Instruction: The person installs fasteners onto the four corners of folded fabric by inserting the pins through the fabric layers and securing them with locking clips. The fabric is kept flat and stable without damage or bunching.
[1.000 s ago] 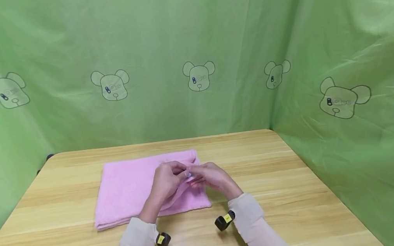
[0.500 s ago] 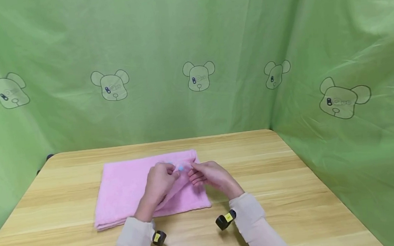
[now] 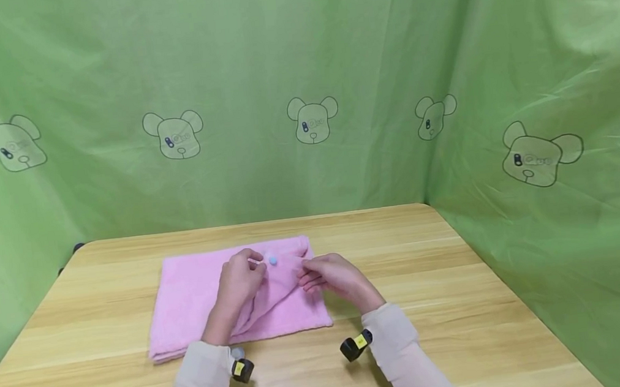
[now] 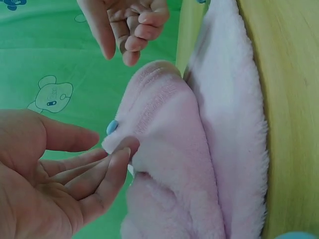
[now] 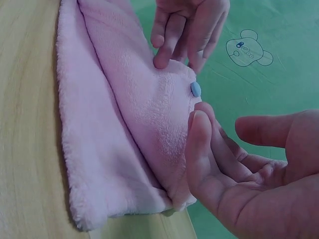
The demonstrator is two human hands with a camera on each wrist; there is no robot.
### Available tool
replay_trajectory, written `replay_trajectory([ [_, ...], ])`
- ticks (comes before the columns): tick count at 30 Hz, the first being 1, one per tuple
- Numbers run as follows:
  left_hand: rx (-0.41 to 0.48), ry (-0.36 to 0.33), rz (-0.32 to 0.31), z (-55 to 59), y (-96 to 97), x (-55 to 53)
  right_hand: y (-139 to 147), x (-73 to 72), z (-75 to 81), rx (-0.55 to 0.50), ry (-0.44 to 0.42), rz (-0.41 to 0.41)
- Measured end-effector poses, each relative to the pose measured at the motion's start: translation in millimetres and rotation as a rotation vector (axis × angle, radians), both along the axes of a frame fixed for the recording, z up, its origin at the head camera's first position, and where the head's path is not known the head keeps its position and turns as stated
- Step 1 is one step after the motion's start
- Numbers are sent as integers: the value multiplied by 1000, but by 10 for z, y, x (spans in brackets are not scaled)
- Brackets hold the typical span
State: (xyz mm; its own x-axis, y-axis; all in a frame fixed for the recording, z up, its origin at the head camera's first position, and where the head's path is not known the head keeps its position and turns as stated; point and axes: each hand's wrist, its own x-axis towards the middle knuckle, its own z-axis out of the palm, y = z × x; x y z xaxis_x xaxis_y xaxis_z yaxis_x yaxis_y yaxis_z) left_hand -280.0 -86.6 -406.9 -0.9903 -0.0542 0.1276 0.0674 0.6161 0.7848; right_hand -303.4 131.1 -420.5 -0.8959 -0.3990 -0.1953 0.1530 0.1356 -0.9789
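Observation:
A folded pink plush cloth (image 3: 196,289) lies on the table, its right part raised into a loose flap. A round blue button (image 3: 273,260) shows on the flap's upper edge, between the hands. At the button's left is my left hand (image 3: 240,279), its fingertips at the cloth's edge; the left wrist view shows its thumb apart from the fingers (image 4: 124,154). On the other side, my right hand (image 3: 339,277) has its fingertips by the flap's right edge. In the right wrist view its thumb (image 5: 264,130) stands away from the loosely bent fingers. The flap hides part of the lower layer.
The wooden table (image 3: 438,330) extends around the cloth on all sides. Green curtains (image 3: 248,180) with bear-head outlines hang behind it and at both sides. A black wrist camera (image 3: 242,369) sits below the left cuff, another wrist camera (image 3: 353,346) by the right.
My left hand has moved left, away from the right hand, which stays nearly in place. The hands were together over the flap's edge; now a gap lies between them with the blue button showing.

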Motion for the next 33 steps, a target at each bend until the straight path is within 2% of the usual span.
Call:
replay_trajectory([
  [3, 1, 10, -8, 9, 2, 3, 3, -4, -2, 2, -5, -2],
  [7, -26, 10, -55, -14, 10, 14, 11, -12, -6, 2, -8, 0],
  [12, -103, -74, -151, -56, 23, 23, 20, -13, -7, 3, -4, 5],
  [17, -133, -104, -180, -49, 26, 24, 19, -15, -7, 14, -3, -4],
  [21, -136, -70, -158, -17, 34, 33, 18, -13, -4, 14, -8, -13],
  [25, -123, -4, -111, 44, 87, 78, 24, -8, 1, 16, -3, -16],
  [27, -122, 25, -108, 74, 137, 112, 26, -7, 7, 20, -4, -22],
  [30, -153, 52, -168, 93, 235, 168, 30, -7, 18, 26, -4, -25],
  [33, -213, 32, -261, 58, 346, 218, 34, -5, 33, 31, -8, -28],
])
